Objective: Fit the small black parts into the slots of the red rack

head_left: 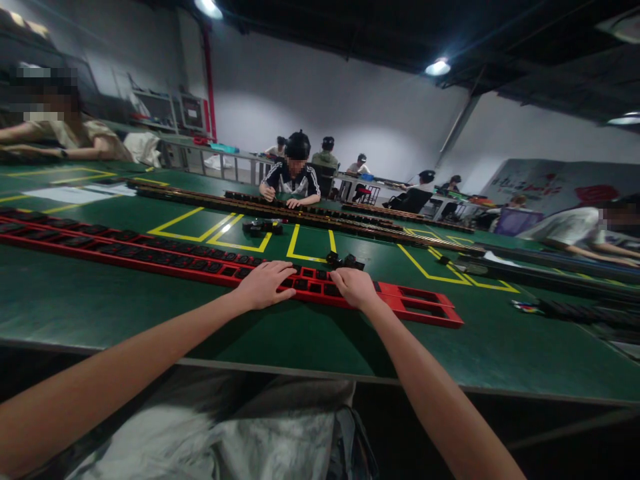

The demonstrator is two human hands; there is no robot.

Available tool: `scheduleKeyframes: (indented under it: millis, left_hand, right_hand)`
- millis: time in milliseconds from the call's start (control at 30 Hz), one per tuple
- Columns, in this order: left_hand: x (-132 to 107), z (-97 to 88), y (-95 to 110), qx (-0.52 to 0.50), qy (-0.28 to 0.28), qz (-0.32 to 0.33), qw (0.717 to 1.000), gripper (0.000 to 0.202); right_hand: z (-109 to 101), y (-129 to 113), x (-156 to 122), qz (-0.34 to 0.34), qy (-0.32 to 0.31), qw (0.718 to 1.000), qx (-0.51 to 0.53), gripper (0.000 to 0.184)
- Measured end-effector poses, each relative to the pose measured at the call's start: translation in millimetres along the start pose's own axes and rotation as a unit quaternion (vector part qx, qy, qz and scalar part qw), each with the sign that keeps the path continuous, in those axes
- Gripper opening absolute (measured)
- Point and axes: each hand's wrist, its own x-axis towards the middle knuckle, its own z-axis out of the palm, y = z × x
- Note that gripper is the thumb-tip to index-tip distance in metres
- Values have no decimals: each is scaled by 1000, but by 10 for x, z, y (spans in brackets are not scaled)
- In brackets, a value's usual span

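Observation:
A long red slotted rack (425, 308) lies across the green table (125, 300), most of its slots filled with small black parts. My left hand (263, 285) rests on the rack with its fingers stretched flat over the filled slots. My right hand (354, 287) sits just to the right on the same rack, fingers curled down onto it; whether it holds a part is hidden. A few loose black parts (345, 261) lie just beyond my right hand. The rack's right end shows empty slots.
A second red rack (75, 230) runs behind the first at the left. Dark racks (310, 217) cross the far side, where a person in a striped jacket (293, 175) works. Other people sit at left and right edges. Yellow lines mark the table.

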Motion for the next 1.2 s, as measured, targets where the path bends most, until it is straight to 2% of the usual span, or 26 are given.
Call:
scheduleKeyframes:
  millis: [167,333,567,800,1200]
  left_hand:
    - [2,12,0,-2,2,0,1000,56]
    - [-1,8,9,-4,6,-1,1000,56]
    - [-7,7,7,-13,8,-2,1000,55]
    - [-5,22,-5,-13,6,1,1000,56]
    - [-1,12,-2,-1,6,3,1000,55]
  right_hand:
    - [-39,-145,-18,14,-10,998,-66,55]
    - [-41,-204,-19,26,-14,996,-86,56]
    - [-57,-186,-24,36,-36,995,-90,45]
    - [-32,-188,-44,15,-24,995,-100,44]
    - [-30,-124,-37,-5,-3,998,-60,36]
